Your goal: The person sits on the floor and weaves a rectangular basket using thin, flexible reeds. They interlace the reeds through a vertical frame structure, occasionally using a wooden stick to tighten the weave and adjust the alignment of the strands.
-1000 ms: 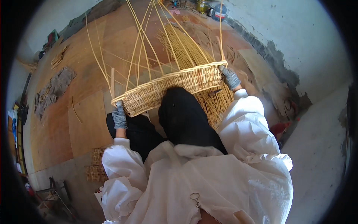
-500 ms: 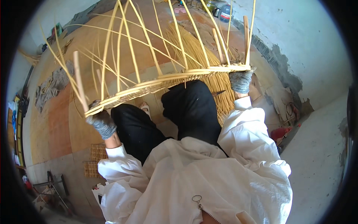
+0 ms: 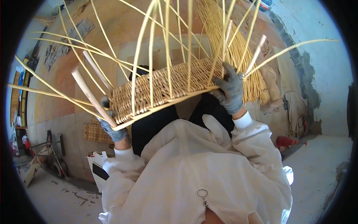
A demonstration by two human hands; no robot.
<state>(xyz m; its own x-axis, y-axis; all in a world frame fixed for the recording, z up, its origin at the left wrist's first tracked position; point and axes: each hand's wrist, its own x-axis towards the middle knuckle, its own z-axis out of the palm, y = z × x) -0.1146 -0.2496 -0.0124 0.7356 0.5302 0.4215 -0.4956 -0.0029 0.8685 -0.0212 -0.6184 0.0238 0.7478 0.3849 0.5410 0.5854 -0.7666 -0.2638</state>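
Observation:
I hold a rectangular woven wicker piece [image 3: 160,84] above my lap, its inner face toward me, with long pale rods [image 3: 153,48] and thicker wooden stakes [image 3: 89,93] sticking up from its edges. My left hand [image 3: 112,130], in a grey glove, is closed on the left end, its fingers partly hidden behind the corner stake. My right hand [image 3: 231,93], also gloved, grips the right end with fingers curled over the near rim. My dark-trousered legs [image 3: 149,127] are beneath it.
A long bundle of loose rods [image 3: 253,74] lies on the floor at the right. Woven pieces [image 3: 97,132] lie at the left, near a wheeled metal contraption [image 3: 56,164]. A crumpled cloth [image 3: 56,52] is at the back left, a red object [image 3: 283,141] by the right wall.
The wicker piece has turned over between my hands, so its broad woven face and upright rods now face me. Both hands have shifted their hold; my right hand's fingers now show.

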